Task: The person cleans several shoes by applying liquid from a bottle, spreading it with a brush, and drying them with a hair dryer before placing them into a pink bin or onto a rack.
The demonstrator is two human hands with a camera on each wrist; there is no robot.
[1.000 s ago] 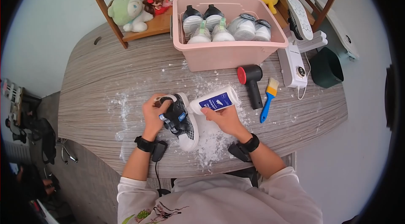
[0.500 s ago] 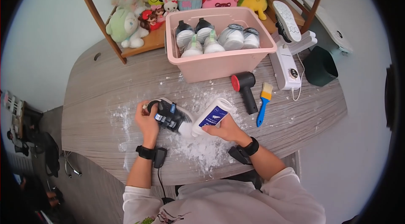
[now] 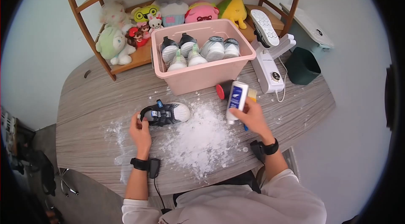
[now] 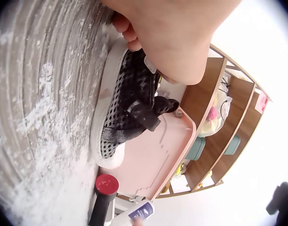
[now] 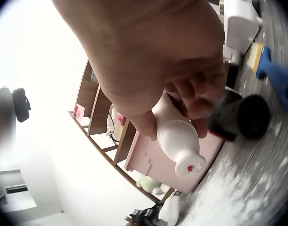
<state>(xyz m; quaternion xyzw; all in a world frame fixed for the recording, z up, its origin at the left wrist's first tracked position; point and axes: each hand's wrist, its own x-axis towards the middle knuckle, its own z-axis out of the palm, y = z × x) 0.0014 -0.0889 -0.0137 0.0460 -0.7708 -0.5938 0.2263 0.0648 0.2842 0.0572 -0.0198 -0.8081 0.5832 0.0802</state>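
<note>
My left hand (image 3: 141, 136) grips the heel end of a dark mesh shoe (image 3: 165, 114) with a white toe. In the left wrist view the shoe (image 4: 120, 103) has its white sole toward the table, and the left hand (image 4: 167, 37) is at its heel. My right hand (image 3: 253, 118) holds a white bottle (image 3: 237, 99) with a blue label, above the table. In the right wrist view the right hand (image 5: 153, 61) grips the bottle (image 5: 174, 136), its narrow end with a red spot facing down. White powder (image 3: 202, 135) lies between the hands.
A pink bin (image 3: 202, 72) of shoes stands behind. The black and red dryer (image 3: 223, 90) and the brush (image 3: 252, 94) are partly hidden behind bottle and hand. A white device (image 3: 268, 70) with a shoe on it and a dark green bin (image 3: 303, 67) stand at right; plush toys (image 3: 114, 47) fill the shelf.
The bottle has moved right, away from the shoe, and stands more upright. The shoe has turned, its toe now pointing right, and sits farther left. The head view has shifted.
</note>
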